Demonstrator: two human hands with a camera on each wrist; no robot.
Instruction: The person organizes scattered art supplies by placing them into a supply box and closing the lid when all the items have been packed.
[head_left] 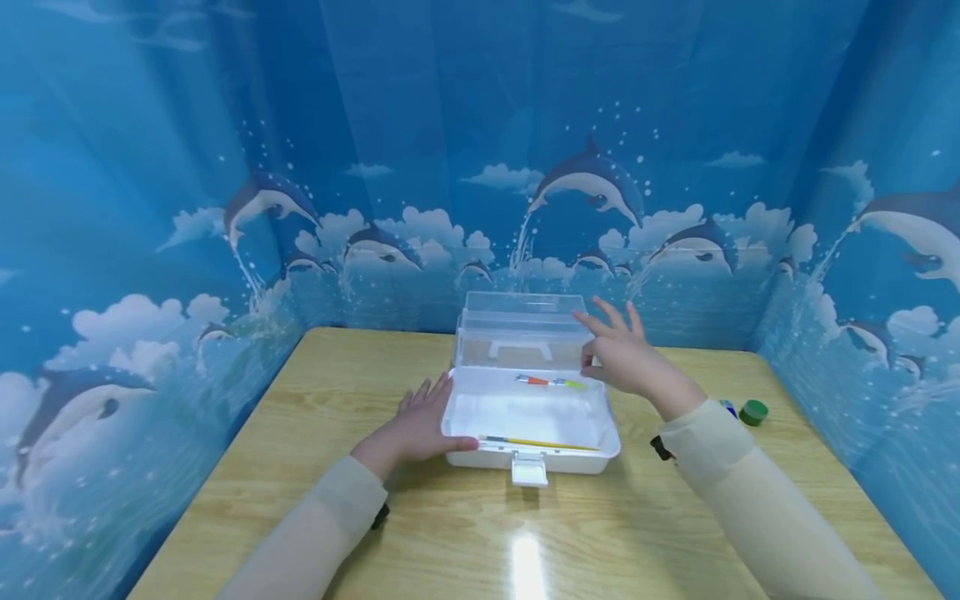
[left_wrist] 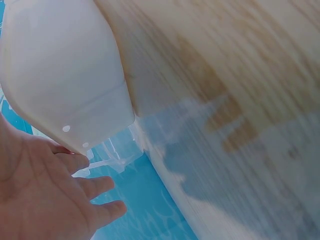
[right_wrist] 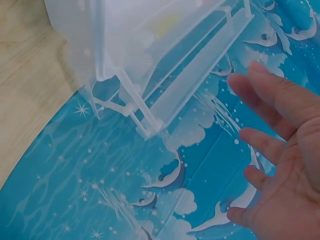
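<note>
A white plastic box (head_left: 480, 460) lies on the table with its clear lid (head_left: 523, 305) raised at the back. Inside, small tubes with orange (head_left: 536, 381) and yellow-green (head_left: 573, 384) labels lie along the rear side. A yellow-handled paintbrush (head_left: 555, 443) lies along the front rim. My left hand (head_left: 422, 427) rests against the box's left side, fingers extended and thumb over the front left corner. Above the rear right corner hovers my right hand (head_left: 626, 360), thumb and index close together, other fingers spread. Nothing shows between its fingers in the right wrist view.
A green-lidded jar (head_left: 753, 412) and a small blue object (head_left: 727, 407), partly behind the right sleeve, are on the wooden table (head_left: 360, 367) at right. A front latch (head_left: 529, 469) hangs off the box. Blue dolphin-print curtains (head_left: 390, 167) enclose the table's back and sides.
</note>
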